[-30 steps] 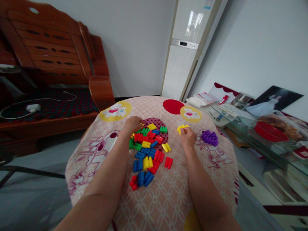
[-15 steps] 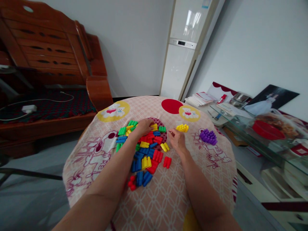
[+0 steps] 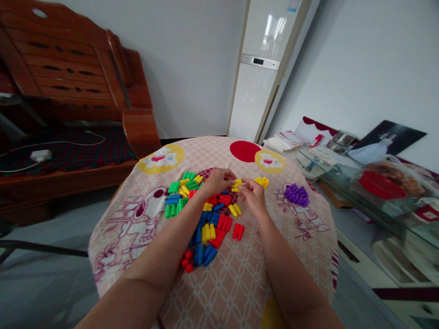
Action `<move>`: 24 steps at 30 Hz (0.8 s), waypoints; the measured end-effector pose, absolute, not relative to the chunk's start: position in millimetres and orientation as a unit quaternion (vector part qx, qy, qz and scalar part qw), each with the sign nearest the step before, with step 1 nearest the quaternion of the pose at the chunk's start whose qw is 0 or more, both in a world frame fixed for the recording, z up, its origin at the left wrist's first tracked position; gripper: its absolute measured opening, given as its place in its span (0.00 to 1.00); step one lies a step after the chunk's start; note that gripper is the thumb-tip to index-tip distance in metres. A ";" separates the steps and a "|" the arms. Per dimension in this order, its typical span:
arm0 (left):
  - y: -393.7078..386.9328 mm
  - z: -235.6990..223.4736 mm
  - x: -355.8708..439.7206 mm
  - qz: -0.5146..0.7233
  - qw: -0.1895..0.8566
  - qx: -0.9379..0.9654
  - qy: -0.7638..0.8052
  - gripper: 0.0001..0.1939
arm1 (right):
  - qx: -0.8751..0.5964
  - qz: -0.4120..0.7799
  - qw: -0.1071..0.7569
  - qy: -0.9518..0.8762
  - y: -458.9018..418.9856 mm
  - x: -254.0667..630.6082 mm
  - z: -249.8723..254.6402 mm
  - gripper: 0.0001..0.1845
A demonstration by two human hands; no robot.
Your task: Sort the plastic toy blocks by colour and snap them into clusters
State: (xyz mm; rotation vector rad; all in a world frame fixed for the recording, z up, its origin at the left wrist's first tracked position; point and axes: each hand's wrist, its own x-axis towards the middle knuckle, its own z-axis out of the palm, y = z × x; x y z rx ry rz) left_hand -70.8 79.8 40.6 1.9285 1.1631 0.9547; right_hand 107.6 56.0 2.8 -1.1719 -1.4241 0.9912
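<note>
A heap of small plastic bricks (image 3: 206,214) in red, blue, yellow and green lies on a round table with a patterned cloth (image 3: 240,283). My left hand (image 3: 217,179) and my right hand (image 3: 253,193) meet over the far side of the heap. Both pinch one yellow brick (image 3: 236,184) between their fingertips. A built yellow cluster (image 3: 261,182) lies just right of my right hand. Further right rests a purple cluster (image 3: 297,194). Green bricks (image 3: 178,194) lie spread to the left of my left hand.
A wooden bench (image 3: 68,105) with a white charger stands at the left. A tall white air conditioner (image 3: 260,73) stands behind the table. At the right is a low glass table (image 3: 360,183) with papers, a red bowl and a framed photo.
My left hand lifted a yellow brick out of the heap and moved right. My right hand, which had set down the yellow cluster, came in to meet it.
</note>
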 end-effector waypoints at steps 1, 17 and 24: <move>79.8 40.4 -71.0 0.369 0.340 0.741 0.446 0.10 | -0.480 0.387 0.499 -0.609 55.8 107.7 3.8 0.26; 75.2 55.1 -76.8 0.390 0.285 0.759 0.436 0.12 | -0.519 0.336 0.402 -0.676 60.1 158.3 25.7 0.12; 84.7 65.1 -144.9 0.379 0.164 0.690 0.594 0.15 | -0.615 0.279 0.462 -0.575 66.5 215.2 22.1 0.21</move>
